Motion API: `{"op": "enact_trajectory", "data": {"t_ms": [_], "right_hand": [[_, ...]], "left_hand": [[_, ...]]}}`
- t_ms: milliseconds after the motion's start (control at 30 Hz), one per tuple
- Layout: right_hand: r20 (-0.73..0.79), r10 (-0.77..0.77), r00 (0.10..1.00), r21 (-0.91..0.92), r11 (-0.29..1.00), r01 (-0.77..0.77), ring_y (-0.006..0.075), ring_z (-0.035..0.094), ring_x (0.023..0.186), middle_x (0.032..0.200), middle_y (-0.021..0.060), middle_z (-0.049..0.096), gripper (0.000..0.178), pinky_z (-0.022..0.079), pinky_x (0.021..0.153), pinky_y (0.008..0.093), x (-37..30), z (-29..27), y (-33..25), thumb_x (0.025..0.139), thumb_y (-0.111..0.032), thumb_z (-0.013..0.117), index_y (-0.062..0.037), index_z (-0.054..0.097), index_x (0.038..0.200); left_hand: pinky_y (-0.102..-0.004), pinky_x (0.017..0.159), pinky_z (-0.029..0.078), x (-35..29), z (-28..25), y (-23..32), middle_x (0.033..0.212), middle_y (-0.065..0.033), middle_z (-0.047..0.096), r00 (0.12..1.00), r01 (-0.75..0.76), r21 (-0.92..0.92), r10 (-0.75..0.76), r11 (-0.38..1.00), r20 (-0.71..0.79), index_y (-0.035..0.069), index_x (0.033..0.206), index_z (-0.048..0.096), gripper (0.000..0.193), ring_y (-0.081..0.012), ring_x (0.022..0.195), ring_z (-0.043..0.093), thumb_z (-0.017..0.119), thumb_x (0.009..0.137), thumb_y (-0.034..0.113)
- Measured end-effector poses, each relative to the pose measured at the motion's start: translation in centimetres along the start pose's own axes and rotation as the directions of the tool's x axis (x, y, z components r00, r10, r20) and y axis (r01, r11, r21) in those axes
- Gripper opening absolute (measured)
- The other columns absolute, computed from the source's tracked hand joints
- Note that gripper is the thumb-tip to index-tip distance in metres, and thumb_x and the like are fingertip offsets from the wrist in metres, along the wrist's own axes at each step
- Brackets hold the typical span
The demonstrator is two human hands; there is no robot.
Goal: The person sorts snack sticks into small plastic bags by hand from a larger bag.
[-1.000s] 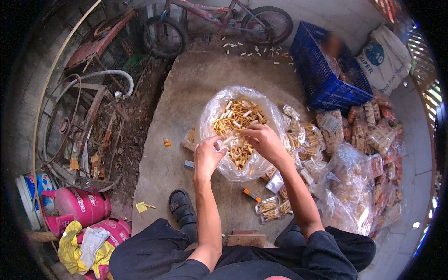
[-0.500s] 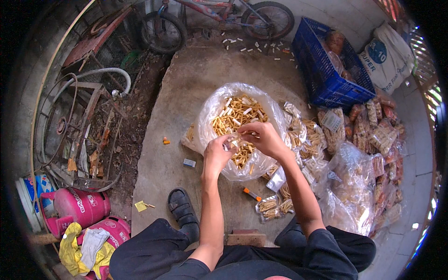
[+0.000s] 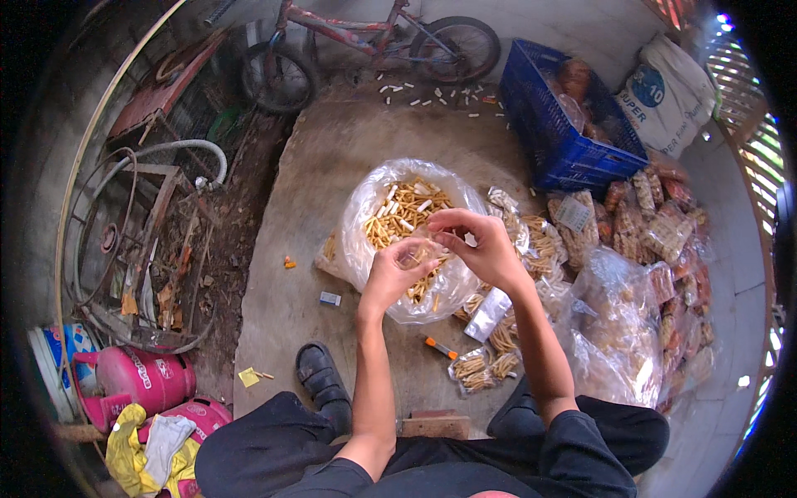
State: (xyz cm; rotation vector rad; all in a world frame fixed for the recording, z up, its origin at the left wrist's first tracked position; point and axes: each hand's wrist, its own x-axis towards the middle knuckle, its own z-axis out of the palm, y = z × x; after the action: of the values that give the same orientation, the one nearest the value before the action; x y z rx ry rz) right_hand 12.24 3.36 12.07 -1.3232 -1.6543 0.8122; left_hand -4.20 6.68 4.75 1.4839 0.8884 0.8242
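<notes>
A large clear plastic bag [image 3: 359, 217] stands open on the floor in front of me, filled with golden-brown stick snacks [image 3: 390, 226] and some small white pieces. Above its near side, my left hand [image 3: 397, 270] and my right hand [image 3: 480, 247] face each other with fingers bent and closed. Between them is a small, see-through plastic bag [image 3: 426, 252], pinched by both; its outline is hard to make out. Filled clear packets of sticks [image 3: 475, 370] lie to the right of the large bag. Beside them are a silvery-white pack [image 3: 488, 314] and an orange-and-black stick-shaped tool [image 3: 441, 347].
A blue crate [image 3: 564, 124] holding bagged goods stands at the far right, near a white sack [image 3: 668, 95]. Bagged snacks [image 3: 618, 332] pile along the right wall. A bicycle [image 3: 365, 41] leans at the back. Pink gas cylinders [image 3: 145, 373] stand left. A small box [image 3: 330, 298] lies on the floor.
The view has tilted up and shifted slightly, so the scene sits lower and a little left. Both hands stay above the large bag, with the fingers slightly rearranged around the small plastic bag.
</notes>
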Motion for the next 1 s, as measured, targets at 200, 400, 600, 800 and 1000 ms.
{"op": "enact_trajectory", "data": {"t_ms": [200,400,600,800,1000], "right_hand": [[-0.254,0.103,0.962,0.063,0.994,-0.09,0.0126,0.061,0.078,0.089,0.0085,0.066,0.021,0.048,0.071,0.0255,-1.0,0.2,2.3,0.081,-0.004,0.062,0.0001,0.061,0.101],[-0.066,0.284,0.957,-0.196,0.936,-0.291,0.0206,0.063,0.081,0.098,0.0122,0.065,0.032,0.049,0.071,0.0319,-2.8,3.8,8.3,0.08,-0.021,0.066,-0.0022,0.061,0.105],[-0.045,0.239,0.97,-0.298,0.924,-0.241,0.0382,0.056,0.093,0.097,0.0224,0.06,0.032,0.045,0.082,0.0423,-2.9,9.2,12.9,0.074,-0.01,0.063,0.0011,0.057,0.103],[-0.132,0.224,0.966,-0.636,0.728,-0.256,0.0361,0.051,0.106,0.099,0.0221,0.058,0.026,0.045,0.086,0.0432,-1.8,12.9,14.7,0.072,-0.01,0.062,-0.0001,0.058,0.096],[-0.092,0.336,0.937,-0.607,0.727,-0.321,0.0379,0.062,0.068,0.074,0.0208,0.062,0.008,0.051,0.061,0.0456,-1.5,12.1,14.7,0.072,-0.005,0.055,0.0002,0.06,0.069]], "left_hand": [[-0.0224,0.068,0.044,0.2,-1.3,-1.9,0.086,-0.0022,0.063,0.995,-0.032,-0.018,0.03,0.999,-0.095,-0.001,0.101,0.062,0.033,-0.007,0.075,0.052,0.073,0.075,0.016],[-0.024,0.078,0.045,-0.4,-2.7,-2.3,0.091,-0.0054,0.064,0.979,-0.016,-0.038,0.008,0.999,-0.205,-0.002,0.099,0.062,0.028,-0.0095,0.087,0.056,0.071,0.076,0.011],[-0.0247,0.078,0.045,-0.8,-2.7,-3.7,0.09,-0.0048,0.064,0.978,0.031,0.012,-0.028,0.999,-0.207,-0.001,0.098,0.062,0.026,-0.0087,0.084,0.056,0.071,0.076,0.01],[-0.0244,0.075,0.045,-1.4,-2.2,-3.4,0.089,-0.004,0.064,0.98,0.072,-0.001,-0.071,0.997,-0.186,-0.001,0.098,0.062,0.024,-0.008,0.081,0.055,0.069,0.077,0.009],[-0.0244,0.073,0.045,-1.4,-2.4,-2.7,0.087,-0.0042,0.064,0.975,0.101,0.037,-0.092,0.994,-0.203,-0.001,0.098,0.062,0.024,-0.0078,0.08,0.055,0.068,0.077,0.008]]}}
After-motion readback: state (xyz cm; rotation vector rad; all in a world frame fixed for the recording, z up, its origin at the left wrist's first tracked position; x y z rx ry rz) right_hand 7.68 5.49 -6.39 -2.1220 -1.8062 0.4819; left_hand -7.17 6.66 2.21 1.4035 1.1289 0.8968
